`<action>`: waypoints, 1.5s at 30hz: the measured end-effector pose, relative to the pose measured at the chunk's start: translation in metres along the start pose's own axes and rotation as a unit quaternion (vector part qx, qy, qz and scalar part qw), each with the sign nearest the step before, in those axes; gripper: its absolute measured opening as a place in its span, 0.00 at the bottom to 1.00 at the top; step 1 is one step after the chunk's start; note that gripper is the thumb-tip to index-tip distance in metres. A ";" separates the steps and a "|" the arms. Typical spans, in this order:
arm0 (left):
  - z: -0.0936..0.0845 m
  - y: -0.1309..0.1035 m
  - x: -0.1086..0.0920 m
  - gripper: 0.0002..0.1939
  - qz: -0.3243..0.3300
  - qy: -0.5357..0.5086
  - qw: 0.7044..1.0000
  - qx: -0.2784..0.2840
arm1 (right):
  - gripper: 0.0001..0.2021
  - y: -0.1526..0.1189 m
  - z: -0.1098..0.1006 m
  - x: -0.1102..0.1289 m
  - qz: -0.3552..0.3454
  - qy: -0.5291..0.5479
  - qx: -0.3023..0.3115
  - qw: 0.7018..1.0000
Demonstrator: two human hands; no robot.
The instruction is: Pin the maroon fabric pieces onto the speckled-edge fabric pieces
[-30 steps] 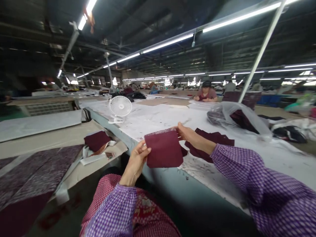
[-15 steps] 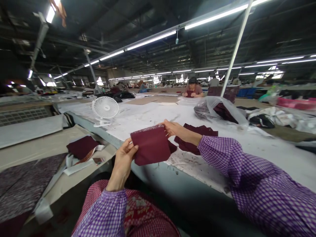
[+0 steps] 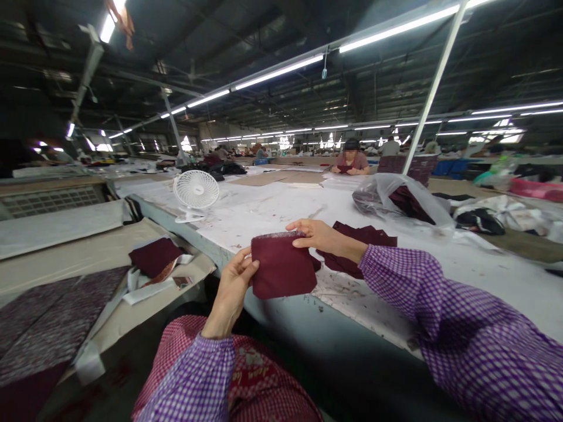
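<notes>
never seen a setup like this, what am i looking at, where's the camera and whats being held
There is no machine here, just a person's two bare hands coming out of purple checked sleeves. Every picture comes from one camera worn on that person's head, looking forward and down.

The left hand pinches the left edge of a maroon cloth piece, thumb in front. The right hand is at its upper right edge, though its fingers' exact grip is hard to tell.

On the white-topped table are a white fan, a pile of dark maroon cloth and a clear plastic bag. A co-worker is at the far side.
</notes>
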State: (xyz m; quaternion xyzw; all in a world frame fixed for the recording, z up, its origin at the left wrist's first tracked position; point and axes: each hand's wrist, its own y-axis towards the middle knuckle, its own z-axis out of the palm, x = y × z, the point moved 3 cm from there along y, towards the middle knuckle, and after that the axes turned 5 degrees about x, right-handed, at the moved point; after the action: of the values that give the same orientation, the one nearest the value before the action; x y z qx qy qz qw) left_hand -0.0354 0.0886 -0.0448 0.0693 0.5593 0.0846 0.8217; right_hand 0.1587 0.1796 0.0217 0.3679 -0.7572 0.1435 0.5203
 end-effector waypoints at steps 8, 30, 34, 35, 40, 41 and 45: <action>-0.002 0.023 -0.020 0.29 -0.017 0.091 0.996 -0.007 | 0.24 -0.005 -0.006 -0.008 0.078 0.052 0.091 0.991; 0.060 0.064 0.037 0.14 0.124 0.595 0.787 0.103 | 0.12 0.001 -0.033 -0.048 0.025 -0.301 0.074 0.950; 0.057 0.062 0.043 0.16 0.144 0.624 0.759 0.116 | 0.10 -0.001 -0.043 -0.049 0.024 -0.330 0.063 0.942; 0.058 0.062 0.043 0.16 0.147 0.627 0.755 0.119 | 0.10 -0.001 -0.043 -0.049 0.012 -0.339 0.065 0.938; 0.061 0.062 0.041 0.16 0.138 0.645 0.741 0.123 | 0.11 0.000 -0.035 -0.046 -0.043 -0.406 0.088 0.909; 0.061 0.062 0.040 0.16 0.134 0.649 0.738 0.123 | 0.11 0.000 -0.034 -0.045 -0.051 -0.424 0.089 0.900; 0.062 0.063 0.040 0.15 0.132 0.660 0.728 0.128 | 0.11 0.001 -0.030 -0.045 -0.063 -0.459 0.088 0.882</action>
State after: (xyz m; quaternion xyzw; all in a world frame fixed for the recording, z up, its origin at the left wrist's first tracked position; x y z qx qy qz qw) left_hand 0.0325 0.1580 -0.0452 0.1738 0.9514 0.1439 0.2094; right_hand 0.1873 0.2169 -0.0059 0.4841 -0.8705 -0.0085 0.0878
